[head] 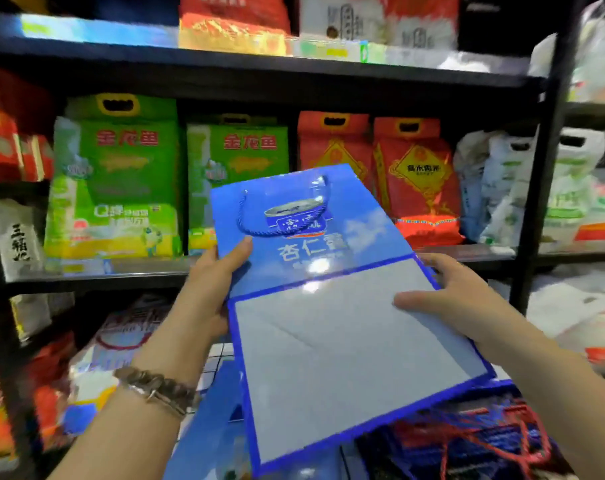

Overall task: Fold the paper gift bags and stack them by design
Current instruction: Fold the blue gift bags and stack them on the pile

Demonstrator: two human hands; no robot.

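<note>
Paper gift bag (332,341), blue and folded flat with its grey base panel facing up, is held in mid-air between the hands. Left hand (207,289) pinches its edge at 9 o'clock, thumb on top. Right hand (460,299) grips the edge at 3 o'clock. Shelf (294,69) with rice sacks (121,174) stands at 12 o'clock.

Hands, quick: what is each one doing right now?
Left hand: grips the left edge of the blue gift bag, thumb on top.
Right hand: grips the same bag's right edge, thumb on top.
</note>
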